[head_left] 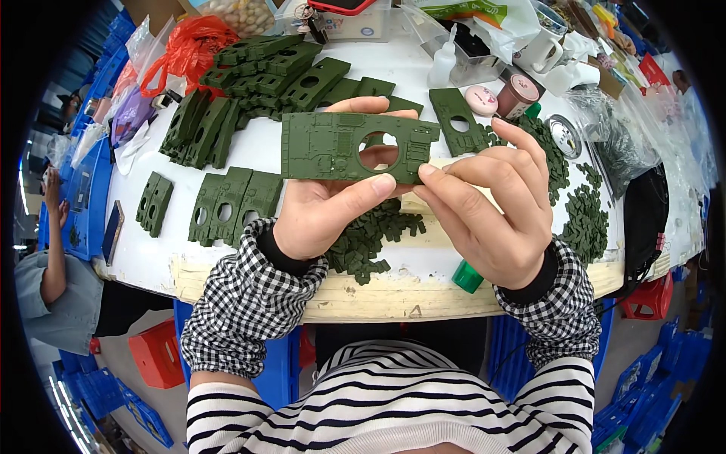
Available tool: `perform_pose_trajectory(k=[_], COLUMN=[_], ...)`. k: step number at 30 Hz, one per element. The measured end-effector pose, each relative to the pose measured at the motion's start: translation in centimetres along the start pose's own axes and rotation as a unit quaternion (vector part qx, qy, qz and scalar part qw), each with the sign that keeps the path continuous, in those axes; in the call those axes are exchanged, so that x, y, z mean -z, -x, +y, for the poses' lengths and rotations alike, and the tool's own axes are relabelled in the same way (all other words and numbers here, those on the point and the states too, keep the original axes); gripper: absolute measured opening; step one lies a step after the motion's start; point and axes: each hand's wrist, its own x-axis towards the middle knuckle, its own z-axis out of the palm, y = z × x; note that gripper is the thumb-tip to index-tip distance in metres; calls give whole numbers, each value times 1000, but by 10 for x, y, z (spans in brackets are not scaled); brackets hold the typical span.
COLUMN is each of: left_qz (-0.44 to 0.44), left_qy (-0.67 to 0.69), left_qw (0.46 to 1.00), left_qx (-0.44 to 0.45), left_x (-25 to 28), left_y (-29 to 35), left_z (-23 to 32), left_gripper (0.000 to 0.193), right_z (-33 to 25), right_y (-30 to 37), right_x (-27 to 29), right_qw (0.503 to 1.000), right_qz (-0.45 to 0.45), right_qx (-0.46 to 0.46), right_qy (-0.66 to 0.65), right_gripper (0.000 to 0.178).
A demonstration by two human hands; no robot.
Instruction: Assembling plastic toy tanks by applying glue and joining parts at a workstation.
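Observation:
A dark green plastic model tank hull plate [321,147] with a round hole is raised over the table. My left hand [321,216] grips it, thumb along the lower edge and fingers behind; skin shows through the hole. My right hand [499,204] is closed in a pinch at the plate's lower right corner. Whatever lies between those fingertips, if anything, is too small to make out. Below the plate is a heap of small green plastic pieces [363,246], partly hidden by my hands. Beneath my right hand lies a green cap [467,277].
Many more hull plates [261,76] are stacked at the back left, with a row of them [227,204] nearer. Small green pieces [586,227] lie in piles at the right. A white squeeze bottle [443,60] stands behind. At the far left is another person's arm [54,234].

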Motion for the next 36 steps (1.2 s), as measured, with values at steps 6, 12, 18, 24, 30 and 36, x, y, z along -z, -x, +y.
perform_pose_trajectory(k=[6, 12, 18, 24, 30, 36], left_qz=[-6, -15, -18, -35, -58, -140], left_qy=[-8, -48, 10, 7, 22, 59], left_qw=[1000, 999, 998, 998, 993, 970], left_qx=[-4, -3, 54, 60, 100, 191], left_x=[4, 9, -3, -2, -2, -3], left_y=[0, 1, -1, 0, 0, -1], left_z=[-3, -2, 9, 8, 8, 17], left_gripper=[68, 70, 77, 78, 88, 87], right_z=[0, -5, 8, 13, 18, 17], right_y=[1, -2, -1, 2, 6, 0], right_x=[-3, -2, 11, 2, 2, 5], right_qw=[1000, 1000, 956, 861, 812, 800], right_qz=[4, 1, 26, 98, 61, -21], right_qx=[11, -11, -172, -297, -336, -372], right_qy=[7, -27, -237, -401, -473, -470], right_gripper=[32, 26, 20, 18, 27, 27])
